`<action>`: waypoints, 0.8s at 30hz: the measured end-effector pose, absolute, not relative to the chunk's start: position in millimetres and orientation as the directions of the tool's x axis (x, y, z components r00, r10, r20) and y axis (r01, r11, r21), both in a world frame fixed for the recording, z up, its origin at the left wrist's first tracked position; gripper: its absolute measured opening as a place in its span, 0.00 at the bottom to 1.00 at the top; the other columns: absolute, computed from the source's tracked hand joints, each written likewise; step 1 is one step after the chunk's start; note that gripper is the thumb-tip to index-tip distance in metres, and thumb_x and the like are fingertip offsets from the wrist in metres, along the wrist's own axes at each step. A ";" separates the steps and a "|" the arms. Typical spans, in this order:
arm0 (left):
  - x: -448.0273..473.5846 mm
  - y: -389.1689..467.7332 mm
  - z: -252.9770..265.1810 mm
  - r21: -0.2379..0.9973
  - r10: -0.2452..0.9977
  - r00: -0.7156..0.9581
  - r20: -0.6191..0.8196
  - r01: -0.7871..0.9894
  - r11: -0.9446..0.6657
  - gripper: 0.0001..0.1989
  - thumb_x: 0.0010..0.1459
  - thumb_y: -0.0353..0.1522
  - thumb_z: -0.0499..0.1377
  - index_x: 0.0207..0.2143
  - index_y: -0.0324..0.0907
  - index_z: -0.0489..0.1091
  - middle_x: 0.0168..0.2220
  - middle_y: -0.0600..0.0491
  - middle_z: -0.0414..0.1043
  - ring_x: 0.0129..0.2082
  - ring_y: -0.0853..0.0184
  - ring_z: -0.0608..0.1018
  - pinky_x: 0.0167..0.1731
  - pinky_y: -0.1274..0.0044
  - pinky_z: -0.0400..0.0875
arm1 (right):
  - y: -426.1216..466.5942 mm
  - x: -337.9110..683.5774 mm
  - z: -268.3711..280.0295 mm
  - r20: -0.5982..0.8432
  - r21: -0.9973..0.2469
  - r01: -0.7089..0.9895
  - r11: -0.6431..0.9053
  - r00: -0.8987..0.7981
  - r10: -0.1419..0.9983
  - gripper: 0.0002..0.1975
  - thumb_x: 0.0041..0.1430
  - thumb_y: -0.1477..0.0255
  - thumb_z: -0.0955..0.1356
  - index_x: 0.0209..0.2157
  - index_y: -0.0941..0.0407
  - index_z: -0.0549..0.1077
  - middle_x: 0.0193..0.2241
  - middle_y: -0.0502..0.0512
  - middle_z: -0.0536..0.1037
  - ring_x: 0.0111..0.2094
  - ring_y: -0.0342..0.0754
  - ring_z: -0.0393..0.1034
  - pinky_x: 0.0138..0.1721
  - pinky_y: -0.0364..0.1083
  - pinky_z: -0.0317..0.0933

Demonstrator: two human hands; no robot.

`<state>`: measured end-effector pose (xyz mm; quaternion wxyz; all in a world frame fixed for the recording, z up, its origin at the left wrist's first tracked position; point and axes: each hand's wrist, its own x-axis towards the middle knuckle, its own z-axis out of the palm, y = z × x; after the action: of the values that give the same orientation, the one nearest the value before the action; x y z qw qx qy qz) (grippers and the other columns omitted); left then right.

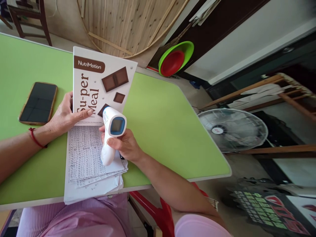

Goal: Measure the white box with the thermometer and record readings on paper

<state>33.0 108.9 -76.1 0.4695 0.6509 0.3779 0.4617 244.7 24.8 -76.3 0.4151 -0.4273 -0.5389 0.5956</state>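
My left hand grips a white and brown box marked "NutriMotion Su-per Meal", its thumb across the front and its fingers behind the left edge. The box stands up over the far end of a stack of handwritten papers. Wrapped around the handle of a white and blue infrared thermometer is my right hand. The thermometer's small grey screen faces me, and its head is in front of the box's lower right corner. Whether it touches the box I cannot tell.
A phone with a dark screen lies left of my left hand on the green table. Past the table's right edge is a standing fan. Green and red basins are beyond the far edge, and a red stool is below.
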 end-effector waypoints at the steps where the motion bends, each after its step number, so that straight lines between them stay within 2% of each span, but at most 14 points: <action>1: 33.5 108.7 -75.4 0.962 0.925 0.290 0.245 0.046 -0.270 0.34 0.45 0.48 0.73 0.48 0.44 0.64 0.45 0.46 0.75 0.48 0.46 0.77 0.44 0.56 0.74 | 25.0 244.5 -76.1 -0.059 -0.997 -0.034 -0.072 -0.296 0.953 0.21 0.44 0.52 0.75 0.28 0.54 0.72 0.23 0.48 0.70 0.26 0.43 0.64 0.29 0.48 0.61; 7: 34.9 105.9 -70.0 0.961 0.910 0.324 0.257 0.014 -0.277 0.31 0.47 0.48 0.72 0.47 0.45 0.66 0.47 0.48 0.75 0.48 0.47 0.77 0.47 0.55 0.73 | 25.7 244.9 -77.8 -0.023 -0.999 -0.039 -0.037 -0.311 0.950 0.20 0.46 0.53 0.75 0.31 0.54 0.73 0.24 0.47 0.70 0.26 0.43 0.65 0.29 0.47 0.60; 12: 34.2 105.2 -69.5 0.949 0.910 0.314 0.270 0.071 -0.306 0.30 0.48 0.49 0.71 0.47 0.45 0.66 0.46 0.48 0.74 0.49 0.46 0.76 0.47 0.55 0.73 | 24.9 245.9 -79.2 -0.028 -0.997 -0.056 -0.048 -0.313 0.949 0.20 0.46 0.54 0.75 0.30 0.55 0.73 0.24 0.48 0.70 0.26 0.43 0.65 0.30 0.48 0.61; 19: 29.4 108.8 -71.0 0.869 0.898 0.252 0.360 0.260 -0.421 0.34 0.50 0.55 0.67 0.51 0.45 0.66 0.49 0.47 0.72 0.50 0.47 0.75 0.49 0.57 0.73 | 22.4 245.6 -74.5 -0.029 -0.998 -0.042 -0.044 -0.312 0.950 0.20 0.45 0.54 0.76 0.25 0.55 0.70 0.24 0.48 0.70 0.26 0.43 0.64 0.28 0.46 0.60; 24: 24.2 115.5 -74.6 0.791 0.898 0.225 0.377 0.427 -0.439 0.36 0.48 0.55 0.69 0.53 0.45 0.67 0.47 0.47 0.74 0.45 0.50 0.78 0.45 0.60 0.77 | 21.5 247.2 -67.5 -0.003 -0.999 -0.036 -0.013 -0.264 0.965 0.17 0.46 0.57 0.75 0.25 0.55 0.70 0.22 0.47 0.70 0.25 0.42 0.63 0.27 0.46 0.60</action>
<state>24.2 115.5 -74.6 0.2756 0.7323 0.4523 0.4279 247.2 21.5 -67.5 0.4363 -0.4216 -0.5505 0.5735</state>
